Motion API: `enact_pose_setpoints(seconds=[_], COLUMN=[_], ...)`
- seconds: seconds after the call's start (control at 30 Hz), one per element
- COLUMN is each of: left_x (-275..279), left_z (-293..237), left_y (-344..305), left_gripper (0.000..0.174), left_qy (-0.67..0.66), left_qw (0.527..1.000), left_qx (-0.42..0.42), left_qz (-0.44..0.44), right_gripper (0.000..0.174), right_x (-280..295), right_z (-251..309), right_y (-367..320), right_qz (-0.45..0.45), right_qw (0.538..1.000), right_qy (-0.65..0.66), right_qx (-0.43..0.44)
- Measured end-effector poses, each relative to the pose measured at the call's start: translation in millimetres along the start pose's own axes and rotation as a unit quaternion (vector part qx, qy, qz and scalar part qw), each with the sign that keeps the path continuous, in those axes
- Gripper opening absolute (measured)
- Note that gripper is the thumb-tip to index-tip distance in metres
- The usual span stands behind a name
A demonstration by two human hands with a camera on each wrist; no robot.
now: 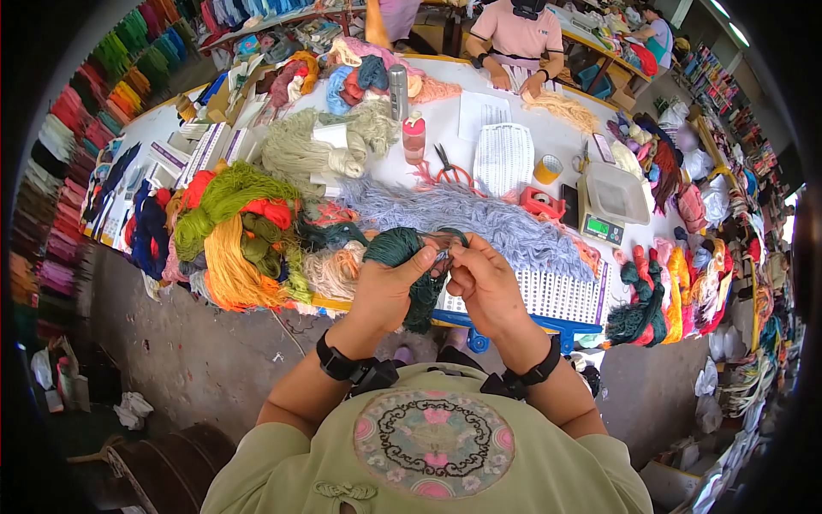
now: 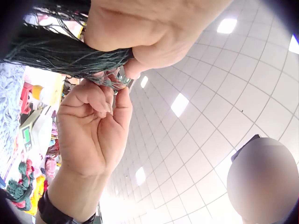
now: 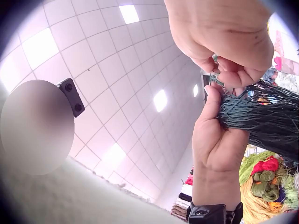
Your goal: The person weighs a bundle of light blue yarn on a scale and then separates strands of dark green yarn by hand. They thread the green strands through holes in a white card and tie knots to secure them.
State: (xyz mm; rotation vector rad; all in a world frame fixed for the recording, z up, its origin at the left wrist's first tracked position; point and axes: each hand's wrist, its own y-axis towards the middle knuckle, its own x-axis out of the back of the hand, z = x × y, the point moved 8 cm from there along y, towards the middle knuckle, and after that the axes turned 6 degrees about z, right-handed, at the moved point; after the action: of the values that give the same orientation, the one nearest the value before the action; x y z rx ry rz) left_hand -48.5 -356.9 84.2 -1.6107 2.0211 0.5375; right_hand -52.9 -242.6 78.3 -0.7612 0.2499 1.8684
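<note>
A skein of dark green thread (image 1: 392, 247) is held up in front of the chest, over the table's near edge. My left hand (image 1: 384, 289) grips the skein near one end, thumb on top, and the bundle hangs down past the fingers. At that gathered end my right hand (image 1: 490, 287) pinches a few loose strands (image 3: 216, 80) between curled fingertips. Both hands' fingertips nearly meet there. In the right wrist view the skein (image 3: 261, 114) fans out from the left hand's grip. The left wrist view has the right hand (image 2: 91, 126) palm side showing, its fingertips at the strands.
Blue-grey yarn (image 1: 479, 218) lies across the table beyond the hands, over a dotted sheet (image 1: 556, 295) with a blue edge. Colourful skeins (image 1: 231, 231) pile up at left. Scissors (image 1: 452, 171), a pink bottle (image 1: 413, 141) and a scale (image 1: 602, 227) stand farther back. A person sits opposite.
</note>
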Motion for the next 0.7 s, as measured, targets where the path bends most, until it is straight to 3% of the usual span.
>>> enact_pose_setpoints(seconds=[0.23, 0.33, 0.4, 0.47, 0.57, 0.7], left_x=[-8.3, -10.2, -7.8, -6.8, -10.7, -16.8], left_z=[-7.1, -4.9, 1.0, 3.4, 3.5, 3.8], left_y=[2.6, 2.1, 2.1, 2.9, 2.9, 3.0], left_gripper=[0.02, 0.029, 0.04, 0.043, 0.048, 0.048], left_qy=[0.01, 0.014, -0.063, -0.04, -0.006, -0.022], left_qw=[1.0, 1.0, 0.998, 0.999, 0.999, 0.998], left_qx=[-0.002, 0.008, 0.006, 0.003, 0.001, 0.0], left_qz=[-0.008, 0.012, 0.018, 0.035, 0.046, 0.057], right_gripper=[0.012, 0.012, 0.012, 0.013, 0.015, 0.014], right_x=[0.3, 6.6, 8.2, 2.7, 4.6, 4.6], right_z=[5.6, 3.9, 4.0, 9.6, 5.6, 8.5], right_y=[-3.5, -4.0, -4.3, -5.0, -4.3, -7.0], right_qz=[-0.025, -0.033, -0.039, -0.025, -0.004, -0.035], right_qw=[0.999, 0.998, 0.997, 0.983, 0.968, 0.981], right_qy=[-0.004, -0.042, -0.057, -0.178, -0.247, -0.185], right_qx=[0.022, 0.019, 0.017, 0.022, 0.047, 0.049])
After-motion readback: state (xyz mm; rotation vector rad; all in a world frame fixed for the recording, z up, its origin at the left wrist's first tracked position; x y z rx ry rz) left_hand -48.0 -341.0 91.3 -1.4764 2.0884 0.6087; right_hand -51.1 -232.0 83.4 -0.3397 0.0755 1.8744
